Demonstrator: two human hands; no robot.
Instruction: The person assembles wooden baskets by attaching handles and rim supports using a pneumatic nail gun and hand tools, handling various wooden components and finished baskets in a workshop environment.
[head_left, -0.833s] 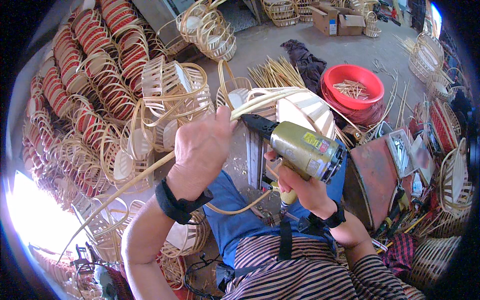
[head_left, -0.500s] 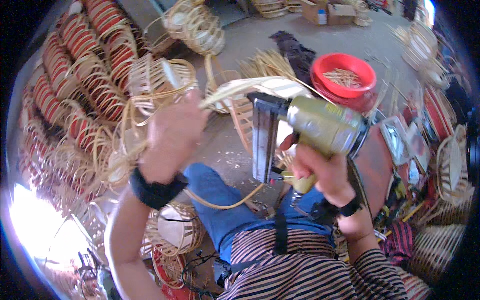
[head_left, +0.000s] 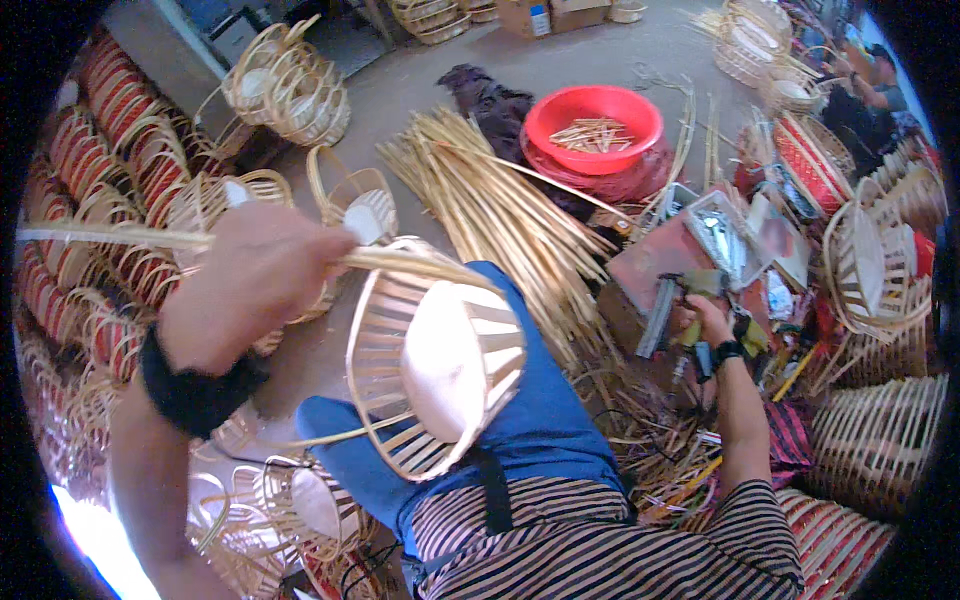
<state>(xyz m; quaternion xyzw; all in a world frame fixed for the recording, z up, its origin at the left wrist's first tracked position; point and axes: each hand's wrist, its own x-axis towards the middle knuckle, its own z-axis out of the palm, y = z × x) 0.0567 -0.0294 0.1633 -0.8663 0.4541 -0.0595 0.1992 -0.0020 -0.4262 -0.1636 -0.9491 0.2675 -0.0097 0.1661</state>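
Close to the camera, my left hand (head_left: 258, 285) is closed around a pale cane strip (head_left: 110, 236). One end reaches out to the left; the other meets the far rim of a woven basket (head_left: 445, 365). The shallow oval basket, with slatted sides and a pale solid base, rests tilted on my blue-trousered thighs. Off to the right, my right hand (head_left: 712, 318) grips a staple gun (head_left: 656, 315) with an olive body and a grey magazine, low beside a reddish board. Part of the tool is behind my fingers.
A bundle of thin canes (head_left: 500, 220) lies ahead on the floor. Beyond it stands a red basin (head_left: 595, 100) holding short sticks. A clear plastic tray (head_left: 722, 240) sits on the reddish board (head_left: 645, 250). Stacked red-and-tan baskets (head_left: 110, 180) line the left. A person (head_left: 880, 85) is at far right.
My right hand has carried the staple gun from above my lap down to the right. My left hand, with the strip, has shifted left and nearer. The view has swung right.
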